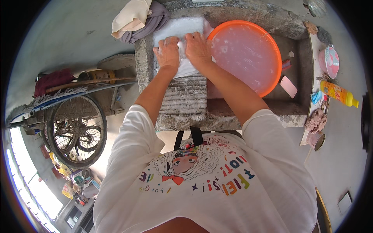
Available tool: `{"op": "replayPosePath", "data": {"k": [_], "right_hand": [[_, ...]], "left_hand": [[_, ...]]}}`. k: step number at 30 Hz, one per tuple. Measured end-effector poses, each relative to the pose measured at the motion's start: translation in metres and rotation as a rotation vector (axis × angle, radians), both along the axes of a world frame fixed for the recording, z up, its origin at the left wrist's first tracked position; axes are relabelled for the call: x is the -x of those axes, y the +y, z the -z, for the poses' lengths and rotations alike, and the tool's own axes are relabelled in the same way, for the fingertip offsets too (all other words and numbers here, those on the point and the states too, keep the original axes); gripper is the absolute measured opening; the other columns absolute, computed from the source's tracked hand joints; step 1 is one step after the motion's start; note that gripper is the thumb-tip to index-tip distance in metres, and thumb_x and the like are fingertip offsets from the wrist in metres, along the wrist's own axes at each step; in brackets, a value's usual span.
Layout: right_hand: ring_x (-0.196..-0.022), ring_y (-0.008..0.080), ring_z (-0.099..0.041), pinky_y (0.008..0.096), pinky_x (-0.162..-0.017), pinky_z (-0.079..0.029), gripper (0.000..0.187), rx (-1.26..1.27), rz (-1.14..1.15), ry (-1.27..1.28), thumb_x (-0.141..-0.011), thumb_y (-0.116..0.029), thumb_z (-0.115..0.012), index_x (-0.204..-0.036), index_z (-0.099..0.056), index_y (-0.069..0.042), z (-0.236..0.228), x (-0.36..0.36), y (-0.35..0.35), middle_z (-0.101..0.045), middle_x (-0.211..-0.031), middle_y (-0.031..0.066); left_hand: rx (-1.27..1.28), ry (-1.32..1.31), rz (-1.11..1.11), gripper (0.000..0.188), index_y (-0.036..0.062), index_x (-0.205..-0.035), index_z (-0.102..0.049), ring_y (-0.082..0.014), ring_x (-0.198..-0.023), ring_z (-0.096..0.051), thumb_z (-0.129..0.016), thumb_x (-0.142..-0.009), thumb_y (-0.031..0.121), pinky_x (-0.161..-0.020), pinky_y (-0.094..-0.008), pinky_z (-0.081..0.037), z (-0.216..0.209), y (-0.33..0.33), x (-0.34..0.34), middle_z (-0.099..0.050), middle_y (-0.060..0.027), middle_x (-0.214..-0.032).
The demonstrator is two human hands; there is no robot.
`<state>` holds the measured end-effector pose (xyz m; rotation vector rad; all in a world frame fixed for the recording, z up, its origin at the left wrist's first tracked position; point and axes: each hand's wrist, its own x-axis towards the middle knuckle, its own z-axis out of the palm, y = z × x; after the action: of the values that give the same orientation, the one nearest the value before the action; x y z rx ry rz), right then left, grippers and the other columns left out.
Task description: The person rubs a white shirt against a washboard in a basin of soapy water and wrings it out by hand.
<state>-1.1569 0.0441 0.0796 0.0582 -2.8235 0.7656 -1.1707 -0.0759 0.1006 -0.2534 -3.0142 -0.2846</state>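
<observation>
A wet white cloth (187,70) with suds on it lies over the ridged concrete washboard (182,101). My left hand (168,53) bears down on it with curled fingers, bunching the fabric. Close beside it, my right hand (198,51) grips the same cloth, its fingers also bent. Part of the cloth is hidden under both hands. Just right of my right hand stands an orange basin (278,50) holding cloudy, soapy water, and a strip of the cloth reaches toward its rim.
The basin sits in a concrete trough (305,58) with a pink flat piece (288,87) beside it. Beige fabric (131,15) and grey fabric (154,19) rest at the far left corner. A yellow bottle (337,92) and pink bowl (329,62) line the right ledge. A bicycle wheel (77,131) stands left.
</observation>
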Motion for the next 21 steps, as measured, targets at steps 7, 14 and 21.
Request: {"op": "replayPosePath", "data": {"k": [7, 14, 21], "right_hand": [[-0.084, 0.0285, -0.057, 0.0450, -0.075, -0.041, 0.017, 0.217, -0.388, 0.209, -0.080, -0.020, -0.062, -0.093, -0.058, -0.009, -0.061, -0.117, 0.030, -0.058, -0.086, 0.0078], [-0.095, 0.0320, -0.057, 0.0459, -0.081, -0.041, 0.021, 0.077, 0.006, 0.084, -0.084, -0.019, -0.058, -0.102, -0.060, -0.007, 0.000, -0.003, 0.009, -0.061, -0.095, 0.0135], [-0.092, 0.0305, -0.057, 0.0427, -0.074, -0.042, 0.029, 0.216, -0.341, 0.125, -0.083, -0.025, -0.063, -0.107, -0.060, -0.009, -0.038, -0.103, 0.030, -0.059, -0.094, 0.0091]], "left_hand": [[-0.085, -0.131, 0.374, 0.023, 0.0125, -0.105, -0.061, -0.0275, -0.103, -0.059, -0.060, -0.083, 0.019, -0.092, -0.0446, -0.043, -0.040, -0.031, -0.129, -0.064, -0.0107, -0.103], [0.012, -0.112, 0.107, 0.025, 0.0146, -0.110, -0.058, -0.0269, -0.112, -0.055, -0.056, -0.085, 0.012, -0.093, -0.0497, -0.040, -0.004, 0.003, -0.012, -0.063, -0.0089, -0.111], [-0.212, -0.058, 0.358, 0.021, 0.0095, -0.100, -0.063, -0.0273, -0.091, -0.062, -0.062, -0.081, 0.019, -0.089, -0.0435, -0.046, -0.037, -0.024, -0.099, -0.063, -0.0099, -0.091]]}}
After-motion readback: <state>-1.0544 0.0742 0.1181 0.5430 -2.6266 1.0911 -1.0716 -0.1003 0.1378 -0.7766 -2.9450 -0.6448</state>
